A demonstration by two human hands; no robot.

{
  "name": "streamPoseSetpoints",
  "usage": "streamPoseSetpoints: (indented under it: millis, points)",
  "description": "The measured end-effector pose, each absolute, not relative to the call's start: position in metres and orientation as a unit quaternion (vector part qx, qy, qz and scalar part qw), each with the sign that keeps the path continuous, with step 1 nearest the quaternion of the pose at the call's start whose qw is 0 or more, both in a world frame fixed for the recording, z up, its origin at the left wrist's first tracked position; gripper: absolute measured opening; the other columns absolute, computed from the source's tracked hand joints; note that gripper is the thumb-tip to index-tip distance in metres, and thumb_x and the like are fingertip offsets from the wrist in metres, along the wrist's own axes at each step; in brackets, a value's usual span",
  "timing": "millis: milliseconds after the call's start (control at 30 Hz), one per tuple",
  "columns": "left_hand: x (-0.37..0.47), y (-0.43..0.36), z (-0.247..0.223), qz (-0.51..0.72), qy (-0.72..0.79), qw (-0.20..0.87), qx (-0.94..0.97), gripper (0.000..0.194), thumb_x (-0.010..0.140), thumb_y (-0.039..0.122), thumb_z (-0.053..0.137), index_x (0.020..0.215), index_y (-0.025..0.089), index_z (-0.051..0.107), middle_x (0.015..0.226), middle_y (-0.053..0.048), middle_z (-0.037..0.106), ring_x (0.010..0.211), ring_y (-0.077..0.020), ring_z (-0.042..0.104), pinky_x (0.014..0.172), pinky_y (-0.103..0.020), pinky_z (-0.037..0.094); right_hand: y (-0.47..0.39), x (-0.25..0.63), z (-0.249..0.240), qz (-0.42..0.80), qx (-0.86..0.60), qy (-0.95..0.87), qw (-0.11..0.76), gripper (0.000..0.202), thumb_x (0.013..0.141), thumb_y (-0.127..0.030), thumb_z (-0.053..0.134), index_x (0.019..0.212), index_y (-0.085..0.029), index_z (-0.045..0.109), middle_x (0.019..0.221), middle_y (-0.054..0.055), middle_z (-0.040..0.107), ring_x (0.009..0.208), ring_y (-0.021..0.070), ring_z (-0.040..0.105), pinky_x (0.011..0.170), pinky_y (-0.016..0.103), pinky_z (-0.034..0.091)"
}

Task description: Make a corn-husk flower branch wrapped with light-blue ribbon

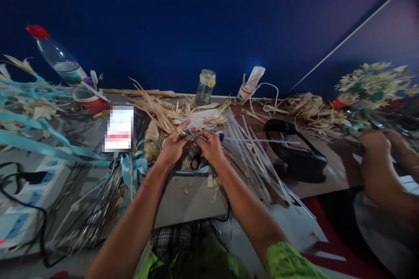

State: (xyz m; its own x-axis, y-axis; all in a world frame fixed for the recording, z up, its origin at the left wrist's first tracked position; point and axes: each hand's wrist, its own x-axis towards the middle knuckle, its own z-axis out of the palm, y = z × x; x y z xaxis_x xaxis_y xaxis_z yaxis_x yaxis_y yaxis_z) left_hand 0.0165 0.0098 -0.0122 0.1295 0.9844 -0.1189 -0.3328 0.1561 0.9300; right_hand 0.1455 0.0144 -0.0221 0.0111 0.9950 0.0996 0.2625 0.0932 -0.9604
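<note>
Blue strip (189,128) in left hand (173,150), right hand (210,147); partly hidden.

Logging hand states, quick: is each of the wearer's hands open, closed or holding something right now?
Left hand: closed, pinching light-blue strip at the fingertips.
Right hand: closed, also pinching light-blue strip.

Brownish table (342,157) under dried husks (157,111), clear strips (258,161), thin wires (98,209), a power strip (36,196) and lidded jar (205,89)
</note>
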Motion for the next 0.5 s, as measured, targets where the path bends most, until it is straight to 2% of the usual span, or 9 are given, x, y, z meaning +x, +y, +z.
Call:
streamPoseSetpoints:
  millis: [167,267,367,500]
  points:
    - [0.0194,0.0126,-0.0202,0.585,0.419,0.578,0.384,0.044,0.064,0.021,0.061,0.107,0.021,0.052,0.081,0.001,0.065,0.049,-0.0080,0.052,0.059,-0.025,0.043,0.0191,0.1454,-0.0252,0.511,-0.509,-0.488,0.491,0.008,0.061,-0.025,0.055,0.059,-0.017,0.056,0.052,-0.005,0.047,0.052,0.0084,0.038,0.054,0.022,0.030]
    - [0.0225,0.0112,-0.0222,0.646,0.407,0.549,0.340,0.037,0.065,0.023,0.063,0.099,0.021,0.049,0.076,0.003,0.061,0.047,-0.0060,0.050,0.061,-0.026,0.045,0.0195,0.1450,-0.0262,0.602,-0.463,-0.414,0.501,0.012,0.059,-0.028,0.060,0.060,-0.017,0.054,0.047,-0.007,0.042,0.045,0.0062,0.031,0.047,0.021,0.023]
    - [0.0233,0.0096,-0.0219,0.616,0.367,0.636,0.286,0.027,0.064,0.027,0.067,0.085,0.018,0.052,0.074,0.003,0.060,0.047,-0.0043,0.048,0.063,-0.025,0.046,0.0187,0.1458,-0.0245,0.670,-0.415,-0.373,0.489,0.014,0.057,-0.026,0.063,0.060,-0.017,0.053,0.045,-0.007,0.043,0.042,0.0057,0.032,0.045,0.021,0.022]
    - [0.0201,0.0093,-0.0191,0.541,0.320,0.735,0.254,0.028,0.061,0.030,0.072,0.079,0.014,0.058,0.071,0.000,0.059,0.052,-0.0044,0.047,0.057,-0.020,0.041,0.0174,0.1473,-0.0203,0.730,-0.374,-0.336,0.462,0.016,0.054,-0.024,0.066,0.058,-0.017,0.052,0.051,-0.003,0.054,0.045,0.0072,0.041,0.046,0.021,0.028]
